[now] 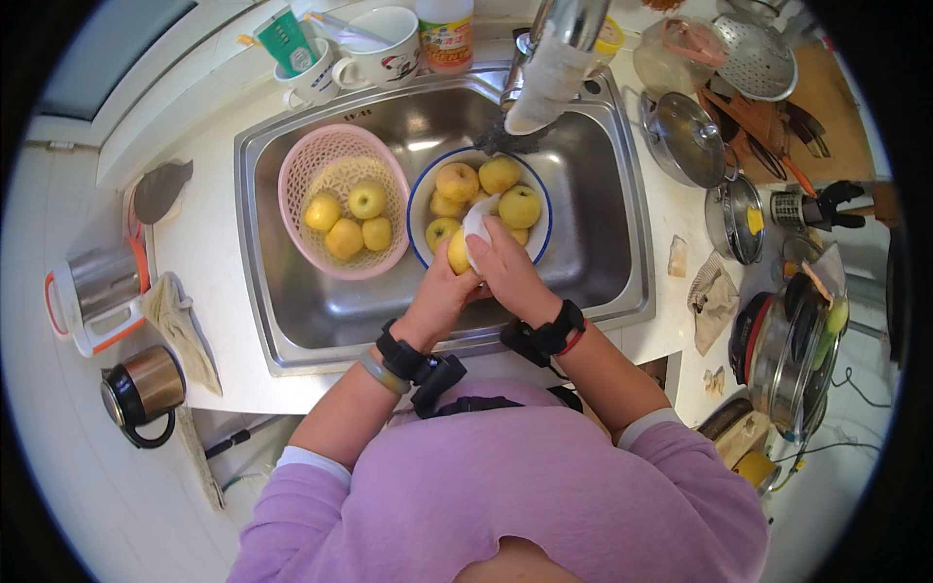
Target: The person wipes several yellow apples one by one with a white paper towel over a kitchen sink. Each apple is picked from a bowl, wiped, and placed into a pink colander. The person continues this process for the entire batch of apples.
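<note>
A yellow apple (458, 252) is held between my two hands above the near edge of a white enamel basin (540, 244) with a blue rim. My left hand (442, 291) cups the apple from the left and below. With my right hand (508, 264) I press a white cloth or paper wipe (478, 216) against its right side. Several more yellow apples (520, 206) fill the basin, partly hidden by my hands. To the left stands a pink perforated plastic basket (289, 200) with several yellow apples (367, 199) in it. Both vessels sit inside the stainless steel sink (350, 317).
A faucet wrapped in white cloth (543, 91) hangs over the sink's back. Mugs (380, 44) and a bottle (445, 36) line the back ledge. Lidded pots (681, 138) crowd the right counter. A kettle (146, 386) and a folded cloth (178, 328) are at left.
</note>
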Demonstrator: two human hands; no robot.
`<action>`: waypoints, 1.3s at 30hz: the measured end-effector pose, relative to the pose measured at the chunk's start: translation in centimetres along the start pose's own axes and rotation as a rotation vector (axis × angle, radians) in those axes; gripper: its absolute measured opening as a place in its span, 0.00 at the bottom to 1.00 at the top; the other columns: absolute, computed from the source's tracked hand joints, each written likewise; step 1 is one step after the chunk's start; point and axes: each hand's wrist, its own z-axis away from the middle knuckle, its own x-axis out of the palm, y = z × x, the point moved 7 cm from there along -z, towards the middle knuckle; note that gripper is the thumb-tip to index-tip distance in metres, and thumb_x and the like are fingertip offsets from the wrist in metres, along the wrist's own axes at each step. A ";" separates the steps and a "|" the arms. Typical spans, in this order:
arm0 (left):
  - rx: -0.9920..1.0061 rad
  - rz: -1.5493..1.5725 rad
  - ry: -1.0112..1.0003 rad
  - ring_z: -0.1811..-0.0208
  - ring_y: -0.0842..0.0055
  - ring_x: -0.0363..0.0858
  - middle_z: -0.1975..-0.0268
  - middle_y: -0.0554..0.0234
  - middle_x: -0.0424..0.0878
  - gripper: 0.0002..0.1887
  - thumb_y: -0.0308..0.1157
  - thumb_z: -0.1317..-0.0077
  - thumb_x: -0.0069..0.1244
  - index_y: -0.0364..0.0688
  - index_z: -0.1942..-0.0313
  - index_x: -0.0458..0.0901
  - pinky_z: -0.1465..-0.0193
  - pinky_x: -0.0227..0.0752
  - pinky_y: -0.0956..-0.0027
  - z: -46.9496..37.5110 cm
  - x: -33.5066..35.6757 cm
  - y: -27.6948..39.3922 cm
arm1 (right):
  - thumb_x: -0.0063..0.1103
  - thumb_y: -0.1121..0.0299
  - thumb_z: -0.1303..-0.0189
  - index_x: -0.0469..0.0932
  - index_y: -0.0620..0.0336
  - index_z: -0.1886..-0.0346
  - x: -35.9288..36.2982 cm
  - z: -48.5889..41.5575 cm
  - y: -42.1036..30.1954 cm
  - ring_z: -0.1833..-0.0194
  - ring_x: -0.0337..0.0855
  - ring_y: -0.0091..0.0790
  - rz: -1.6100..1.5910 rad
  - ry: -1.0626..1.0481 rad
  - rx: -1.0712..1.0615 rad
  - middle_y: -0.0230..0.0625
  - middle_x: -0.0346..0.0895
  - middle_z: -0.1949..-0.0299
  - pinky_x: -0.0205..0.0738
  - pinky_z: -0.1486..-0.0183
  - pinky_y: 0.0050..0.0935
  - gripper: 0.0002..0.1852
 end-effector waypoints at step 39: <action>0.389 -0.858 -0.123 0.56 0.60 0.79 0.50 0.51 0.73 0.31 0.36 0.35 0.55 0.43 0.35 0.60 0.58 0.76 0.64 1.1 0.0 4.7 | 0.35 0.46 0.25 0.74 0.52 0.46 2.4 -0.1 4.4 0.56 0.81 0.24 -0.612 -0.227 0.740 0.31 0.79 0.55 0.76 0.56 0.27 0.24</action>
